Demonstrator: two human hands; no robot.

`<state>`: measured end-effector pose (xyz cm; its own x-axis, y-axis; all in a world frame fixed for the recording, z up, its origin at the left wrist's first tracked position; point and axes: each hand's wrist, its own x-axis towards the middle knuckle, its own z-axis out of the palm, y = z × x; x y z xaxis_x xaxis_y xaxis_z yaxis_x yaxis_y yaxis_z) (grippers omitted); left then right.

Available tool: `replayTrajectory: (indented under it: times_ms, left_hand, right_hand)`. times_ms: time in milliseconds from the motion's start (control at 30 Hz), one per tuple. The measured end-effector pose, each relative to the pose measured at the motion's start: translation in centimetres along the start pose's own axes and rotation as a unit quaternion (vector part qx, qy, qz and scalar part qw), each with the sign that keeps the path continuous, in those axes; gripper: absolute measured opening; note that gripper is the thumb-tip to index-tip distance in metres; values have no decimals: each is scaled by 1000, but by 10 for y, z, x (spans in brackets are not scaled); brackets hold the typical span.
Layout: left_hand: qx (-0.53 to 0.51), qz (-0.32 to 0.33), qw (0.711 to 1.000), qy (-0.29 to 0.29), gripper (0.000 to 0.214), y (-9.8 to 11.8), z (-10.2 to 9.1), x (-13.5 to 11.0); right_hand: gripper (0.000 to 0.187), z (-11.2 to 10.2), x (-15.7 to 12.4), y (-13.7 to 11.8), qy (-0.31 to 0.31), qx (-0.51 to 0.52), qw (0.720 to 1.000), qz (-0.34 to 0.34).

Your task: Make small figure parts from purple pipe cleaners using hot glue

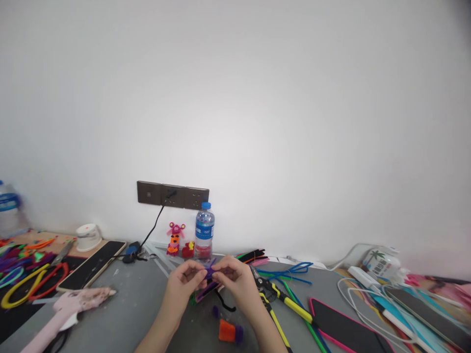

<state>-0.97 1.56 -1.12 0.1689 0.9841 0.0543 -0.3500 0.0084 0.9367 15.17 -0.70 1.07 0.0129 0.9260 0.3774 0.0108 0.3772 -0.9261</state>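
My left hand [189, 279] and my right hand [231, 274] meet over the middle of the grey table. Between their pinched fingertips is a purple pipe cleaner [209, 269], partly hidden by the fingers. Below the hands lies an orange and purple pipe-cleaner piece [227, 331], with a small purple bit [216, 312] beside it. A black pipe cleaner [225, 301] curves out from under my right hand. To the right of that hand are wire cutters with yellow and black handles [294, 306].
A water bottle [204, 230] and a small pink and orange figure [174, 240] stand by the wall. At left are a pink glue gun [73, 306], a phone [93, 264] and scissors [33, 282]. A pink-edged phone [346, 326] and blue pipe cleaners [290, 271] lie at right.
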Motion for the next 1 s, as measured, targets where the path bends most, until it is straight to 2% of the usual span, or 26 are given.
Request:
replayTrajectory:
  times_ms: [200, 467, 633, 833, 1000]
  left_hand:
    - [11, 17, 1000, -14, 28, -2, -1, 0]
    - [-10, 25, 1000, 4, 30, 3, 2, -1]
    - [-17, 9, 999, -41, 31, 7, 3, -3]
    - [-8, -37, 992, -123, 34, 3, 3, -6]
    - [-3, -56, 987, -151, 40, 3, 4, -6]
  right_hand:
    - [5, 1, 0, 3, -5, 11, 1000, -14]
    - [10, 3, 2, 6, 4, 4, 998, -62]
    - [14, -4, 2, -1, -5, 2, 999, -51]
    - [17, -12, -1, -6, -75, 19, 997, -1]
    - [23, -10, -2, -10, -77, 14, 997, 17]
